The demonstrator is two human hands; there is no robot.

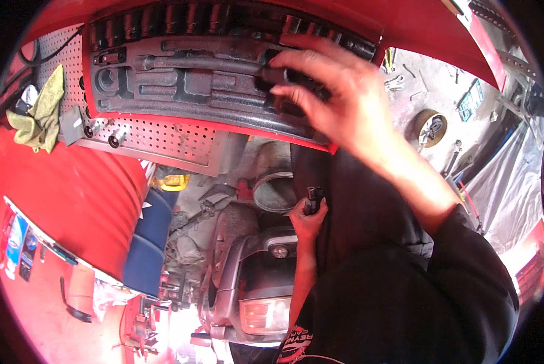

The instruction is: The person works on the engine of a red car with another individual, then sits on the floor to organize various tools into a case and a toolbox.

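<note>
A red socket case (pixel 187 118) with a dark moulded tray lies across the top of the view. Black sockets (pixel 170 19) stand in a row along its far side, and a long ratchet-like bar (pixel 202 63) rests in a groove. Over the tray's right part is my right hand (pixel 344 91), thumb and fingers curved and apart. Motion blurs the fingertips, and the dark tray behind them makes small details hard to read. Lower down, beside my dark trousers, my left hand (pixel 308 219) is closed around a short black socket (pixel 312 197), its end pointing up.
Beneath the case is a perforated metal shelf (pixel 175 138) with two small metal fittings (pixel 117 139) on it. A yellow-green cloth (pixel 40 118) hangs at the left. Loose tools and a round tin (pixel 431 127) lie at the right. A vehicle headlight (pixel 266 315) is below.
</note>
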